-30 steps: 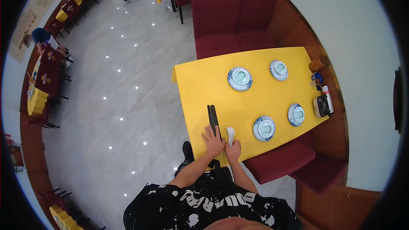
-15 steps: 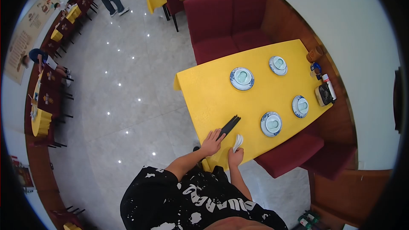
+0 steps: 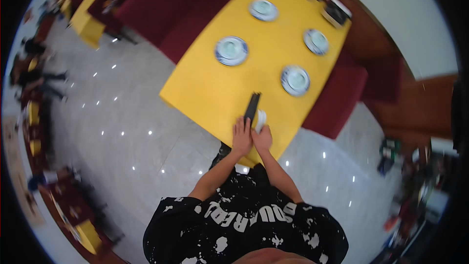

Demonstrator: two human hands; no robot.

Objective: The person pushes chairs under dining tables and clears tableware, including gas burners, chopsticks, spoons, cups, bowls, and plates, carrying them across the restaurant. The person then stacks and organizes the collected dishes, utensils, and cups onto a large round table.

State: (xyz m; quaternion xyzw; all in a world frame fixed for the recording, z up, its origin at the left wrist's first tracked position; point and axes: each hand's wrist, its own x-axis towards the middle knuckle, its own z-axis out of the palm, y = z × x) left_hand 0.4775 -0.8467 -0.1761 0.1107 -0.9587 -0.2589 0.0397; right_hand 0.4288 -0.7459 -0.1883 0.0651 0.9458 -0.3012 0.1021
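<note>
My left hand (image 3: 242,138) is at the near end of the yellow table (image 3: 195,88), its fingers pressed over a bundle of black chopsticks (image 3: 253,106) that points away from me. Beside it, my right hand (image 3: 263,138) is closed around a stack of white spoons (image 3: 261,117). The two hands are close together, with their thumbs side by side. Farther up the table are several place settings of blue-and-white plates with bowls; the nearest plate (image 3: 295,89) is to the right, another plate (image 3: 231,60) to the left.
A dark tissue box (image 3: 334,13) and small containers line the table's wall end. Maroon seats (image 3: 336,100) flank the table on both sides. Other tables and blurred people (image 3: 36,76) are along the left, with a cluttered area at the lower right.
My view has turned to the right, so the table appears rotated and farther left. My hands have come together, bringing the spoons right next to the chopsticks.
</note>
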